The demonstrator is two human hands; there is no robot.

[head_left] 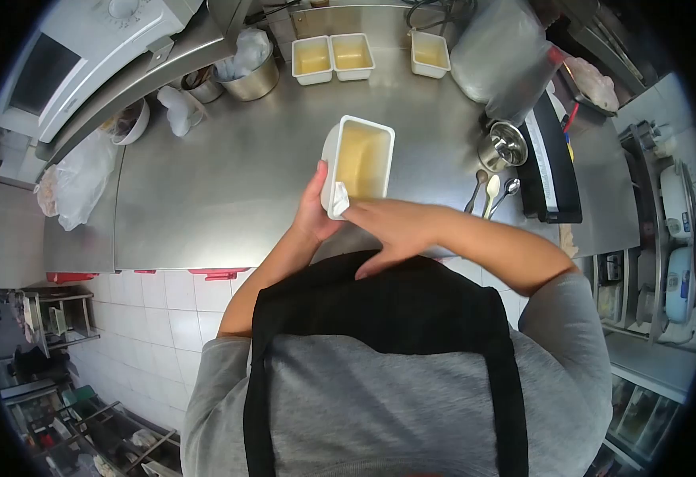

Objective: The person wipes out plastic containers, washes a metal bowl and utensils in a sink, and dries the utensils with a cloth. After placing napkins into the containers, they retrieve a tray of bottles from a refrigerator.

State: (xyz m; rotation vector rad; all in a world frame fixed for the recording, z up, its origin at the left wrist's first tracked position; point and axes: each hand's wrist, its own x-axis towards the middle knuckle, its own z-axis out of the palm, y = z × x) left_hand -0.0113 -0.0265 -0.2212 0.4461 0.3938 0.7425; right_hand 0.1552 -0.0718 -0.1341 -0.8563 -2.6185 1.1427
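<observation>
Over the near edge of the steel worktop, a white rectangular tub (390,159) is held tilted, its inside showing a pale yellow layer. My left hand (315,211) grips it from the left side, the thumb up along the outer wall. A crumpled white piece of paper towel or cloth (340,196) is pinched in the fingers of my right hand (396,226) and pressed to the tub's near left corner. The right thumb sticks out toward the black apron (380,306). Part of the left fingers is hidden behind the tub.
Similar white tubs (314,78) stand at the back of the worktop (229,183). To the right are a metal cup (503,145), several spoons (492,191) and a black tray (554,171). Plastic bags (86,179), a metal pot (254,79) and a bowl (132,127) occupy the left.
</observation>
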